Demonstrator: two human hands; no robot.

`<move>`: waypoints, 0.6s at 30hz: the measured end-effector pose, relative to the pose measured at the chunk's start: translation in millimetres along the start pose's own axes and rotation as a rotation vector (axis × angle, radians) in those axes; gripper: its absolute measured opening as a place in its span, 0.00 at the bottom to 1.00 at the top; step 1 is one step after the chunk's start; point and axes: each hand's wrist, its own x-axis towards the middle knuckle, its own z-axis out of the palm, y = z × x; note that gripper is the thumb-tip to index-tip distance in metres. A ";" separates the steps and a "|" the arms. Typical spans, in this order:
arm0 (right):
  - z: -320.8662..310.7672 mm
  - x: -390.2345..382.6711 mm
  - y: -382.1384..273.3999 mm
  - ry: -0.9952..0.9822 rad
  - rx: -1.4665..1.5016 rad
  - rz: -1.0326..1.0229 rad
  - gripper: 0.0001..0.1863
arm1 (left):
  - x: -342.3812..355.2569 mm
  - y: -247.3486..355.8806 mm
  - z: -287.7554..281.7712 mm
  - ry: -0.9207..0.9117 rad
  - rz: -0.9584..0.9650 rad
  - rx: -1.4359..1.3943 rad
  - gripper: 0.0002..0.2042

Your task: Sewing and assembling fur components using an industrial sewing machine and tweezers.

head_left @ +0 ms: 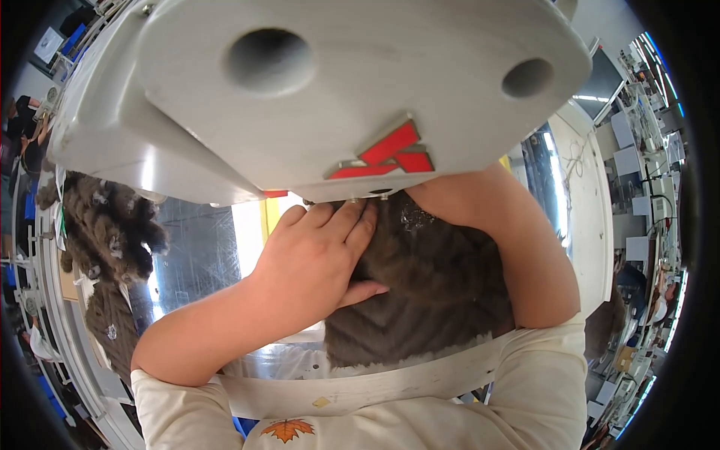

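A piece of dark brown plush fabric [412, 322] lies on the sewing machine bed in front of me, with a fluffy pile and slanting ridges. My left hand [319, 247] rests on its left edge, palm down. Those fingers are stretched out toward the needle area, and the thumb points right over the fabric; nothing shows in its grip. From the right my right forearm [525, 247] bends in around the fabric, and the hand disappears beneath the machine head, so its fingers are hidden. The grey-white sewing machine head [360, 90] with a red emblem blocks the needle.
More brown plush [112, 232] is heaped on the table at the left, with a flatter piece [112, 330] below. A scratched metal plate [195, 240] covers the work surface. Other workstations and people are in the background on both sides.
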 end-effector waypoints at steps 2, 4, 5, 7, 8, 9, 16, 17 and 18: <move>3.6 4.6 2.3 0.013 0.042 -0.050 0.08 | -1.4 -0.9 -3.0 -0.022 -0.023 0.011 0.42; 2.4 7.6 0.4 -0.016 0.088 0.015 0.09 | -2.1 -0.9 -7.7 -0.041 -0.033 0.016 0.42; 1.6 9.1 -0.6 -0.043 0.137 0.077 0.09 | -2.8 -1.5 -10.4 -0.061 -0.044 0.023 0.42; 1.1 10.6 0.1 -0.048 0.193 0.076 0.10 | -3.7 -1.9 -13.1 -0.079 -0.052 0.032 0.42; 0.5 10.2 1.1 -0.052 0.249 0.073 0.10 | -3.7 -1.6 -14.5 -0.084 -0.059 0.033 0.42; 2.8 9.6 3.2 -0.046 0.247 0.073 0.10 | -4.1 -2.0 -16.7 -0.089 -0.067 0.037 0.42; -24.3 -11.9 -17.5 -0.224 0.359 0.005 0.17 | -11.6 -12.3 -20.1 -0.153 -0.108 0.042 0.45; -26.7 -16.0 -21.8 -0.291 0.380 -0.025 0.19 | -12.5 -15.0 -19.6 -0.151 -0.112 0.041 0.45; -25.6 -21.5 -24.9 -0.283 0.380 -0.018 0.19 | -11.9 -17.8 -19.8 -0.150 -0.108 0.039 0.45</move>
